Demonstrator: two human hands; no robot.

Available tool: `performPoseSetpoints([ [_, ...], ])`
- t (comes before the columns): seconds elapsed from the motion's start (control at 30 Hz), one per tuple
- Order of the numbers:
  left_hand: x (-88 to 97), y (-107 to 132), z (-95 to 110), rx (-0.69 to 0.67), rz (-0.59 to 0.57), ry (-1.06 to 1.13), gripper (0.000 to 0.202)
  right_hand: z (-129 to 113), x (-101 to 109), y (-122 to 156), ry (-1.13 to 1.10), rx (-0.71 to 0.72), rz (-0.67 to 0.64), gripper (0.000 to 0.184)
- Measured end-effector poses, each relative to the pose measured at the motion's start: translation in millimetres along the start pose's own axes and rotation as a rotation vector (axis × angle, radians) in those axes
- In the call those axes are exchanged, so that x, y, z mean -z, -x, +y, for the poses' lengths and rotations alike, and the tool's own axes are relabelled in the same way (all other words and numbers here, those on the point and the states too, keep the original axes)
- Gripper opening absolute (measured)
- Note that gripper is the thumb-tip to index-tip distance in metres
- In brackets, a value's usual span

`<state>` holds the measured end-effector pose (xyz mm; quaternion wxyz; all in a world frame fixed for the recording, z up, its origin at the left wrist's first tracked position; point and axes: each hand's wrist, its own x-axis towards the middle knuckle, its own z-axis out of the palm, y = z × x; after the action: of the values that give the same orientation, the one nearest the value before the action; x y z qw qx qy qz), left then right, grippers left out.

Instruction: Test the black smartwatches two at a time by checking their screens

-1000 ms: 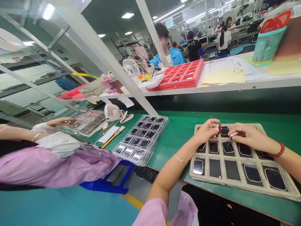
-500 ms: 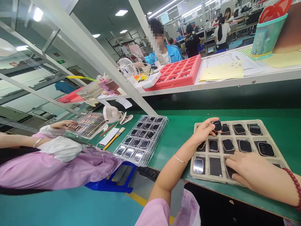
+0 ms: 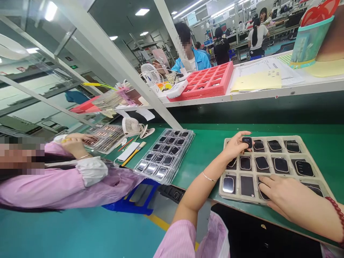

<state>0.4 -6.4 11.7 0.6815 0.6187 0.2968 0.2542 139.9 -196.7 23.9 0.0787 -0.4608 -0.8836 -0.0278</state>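
At the back left corner of the tray, my left hand (image 3: 239,145) pinches a smartwatch (image 3: 247,142) by its edge, its dark face lit with small marks. My right hand (image 3: 286,195) reaches over the front row, thumb and fingers closed about another smartwatch (image 3: 263,191) that sits in its compartment and is partly hidden by the hand. Under both hands lies a cream compartment tray (image 3: 222,181), most of its cells holding square black-faced watches. A front-row cell (image 3: 247,186) shows only its dark lining and a small light speck.
Left of me a stack of clear trays (image 3: 163,154) holds more watches. Beyond lie a brush (image 3: 134,154), a white slab and a small fan (image 3: 131,125). A co-worker in pink (image 3: 53,182) sits at left. Above, a shelf (image 3: 252,93) carries a red foam tray (image 3: 228,79).
The watch in my left hand has turned, and its face now shows lit marks. My right hand stays at the same cell. The co-worker at left has leaned in, a second hand now showing.
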Motion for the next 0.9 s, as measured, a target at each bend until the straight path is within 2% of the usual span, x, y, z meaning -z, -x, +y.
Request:
performPoseSetpoints([
  [0.17,0.3,-2,-3,-0.018,0.001,-0.028,0.061,1,10,-5,-0.070,-0.030,-0.101,0.017],
  [0.27,0.4,-1,-3,-0.040,-0.004,-0.021,0.061,1,9,4,-0.111,-0.056,-0.063,0.019],
  [0.4,0.6,-6,-4,-0.038,-0.002,-0.030,0.060,9,10,41,-0.266,-0.165,0.067,0.030],
  [0.53,-0.3,-2,2,-0.043,0.031,-0.085,0.045,27,8,93,-0.315,-0.428,0.177,0.025],
  [0.63,-2.7,33,14,-0.145,0.017,-0.299,0.029,41,-5,129,-0.234,-0.560,0.224,0.024],
  [0.7,-6.3,69,20,-0.245,-0.069,-0.582,0.021,47,-17,144,-0.220,-0.580,0.222,0.025],
  [0.77,-12.1,104,21,-0.268,-0.150,-0.832,0.019,48,-25,149,-0.228,-0.579,0.215,0.027],
  [0.83,-20.2,129,16,-0.275,-0.126,-1.076,0.022,48,-28,146,-0.214,-0.590,0.223,0.030],
  [0.9,-31.5,140,9,-0.294,-0.044,-1.238,0.028,47,-26,136,-0.170,-0.611,0.226,0.035],
])
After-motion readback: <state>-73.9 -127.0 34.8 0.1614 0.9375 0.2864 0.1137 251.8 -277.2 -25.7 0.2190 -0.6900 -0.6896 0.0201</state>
